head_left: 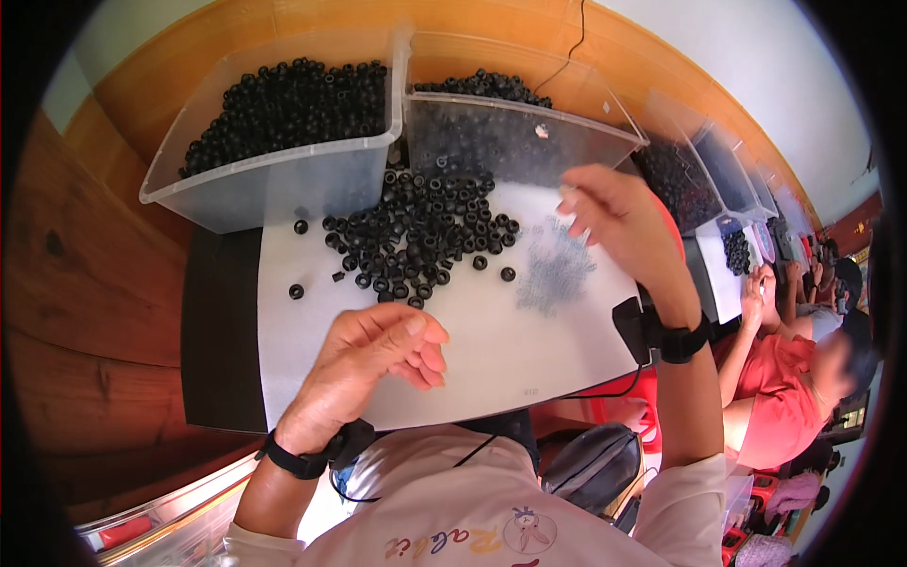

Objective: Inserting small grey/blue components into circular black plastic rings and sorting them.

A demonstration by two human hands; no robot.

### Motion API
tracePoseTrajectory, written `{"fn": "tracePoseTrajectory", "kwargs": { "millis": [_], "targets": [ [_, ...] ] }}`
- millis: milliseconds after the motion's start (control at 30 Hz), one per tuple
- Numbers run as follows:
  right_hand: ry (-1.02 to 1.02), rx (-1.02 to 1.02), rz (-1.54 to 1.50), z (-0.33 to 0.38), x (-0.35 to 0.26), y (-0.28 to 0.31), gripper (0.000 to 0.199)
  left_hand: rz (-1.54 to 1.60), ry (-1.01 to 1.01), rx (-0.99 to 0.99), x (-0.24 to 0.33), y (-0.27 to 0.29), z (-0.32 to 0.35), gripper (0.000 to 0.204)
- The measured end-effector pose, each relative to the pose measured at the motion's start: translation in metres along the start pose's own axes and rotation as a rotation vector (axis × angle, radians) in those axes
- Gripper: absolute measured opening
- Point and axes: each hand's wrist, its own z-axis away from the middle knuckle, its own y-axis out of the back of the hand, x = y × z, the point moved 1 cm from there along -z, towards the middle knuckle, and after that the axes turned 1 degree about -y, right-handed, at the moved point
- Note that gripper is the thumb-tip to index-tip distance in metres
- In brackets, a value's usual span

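Observation:
Small black ring-shaped plastic parts (416, 227) lie in a loose heap on the white work surface (472, 369). My left hand (383, 350) is just in front of this heap, thumb pressed toward the curled fingers; whatever may be between them is hidden. Farther right, my right hand (614, 213) hovers near the front corner of a clear bin (529, 142), its fingers bent and apart with nothing visible in them. Below it a patch of tiny thin silvery-blue pieces (557, 274) is spread on the white surface, too small to name.
Another clear bin (274, 180), piled with black parts, stands at the back left. More bins (680, 180) continue along the wall to the right. A co-worker in a red shirt (779, 397) sits at the right. A dark bag (595, 463) is beside my lap.

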Motion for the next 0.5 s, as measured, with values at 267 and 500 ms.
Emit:
{"fn": "tracePoseTrajectory", "kwargs": {
  "millis": [267, 500],
  "targets": [
    [0.212, -0.259, 0.547, 0.008, 0.042, -0.054, 0.012, 0.144, -0.19, 0.002, 0.036, 0.007, 0.002, 0.038],
    [0.322, -0.181, 0.484, 0.011, 0.034, -0.076, 0.003, 0.109, -0.192, 0.073, 0.015, 0.018, -0.019, 0.032]
  ]
}}
